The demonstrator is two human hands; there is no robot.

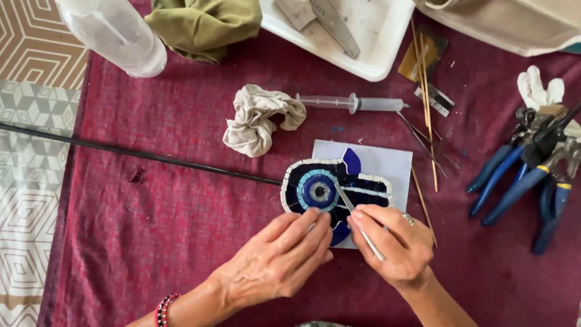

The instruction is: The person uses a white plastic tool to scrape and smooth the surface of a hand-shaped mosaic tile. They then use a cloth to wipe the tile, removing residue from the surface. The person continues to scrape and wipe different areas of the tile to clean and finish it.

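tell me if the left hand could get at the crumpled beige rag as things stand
Probably yes: the left hand only rests on the mosaic piece, and bare cloth lies between it and the rag.

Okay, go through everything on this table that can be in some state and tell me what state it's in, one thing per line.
Left hand: fingertips pressing the mosaic's near edge.
Right hand: gripping a thin metal tool.
Tool: tip on the mosaic.
Mosaic: flat on a white sheet.
Syringe: lying flat, plunger pulled out.
Rag: crumpled.
Green cloth: bunched up.
Pliers: piled together.
Spray bottle: lying tilted.
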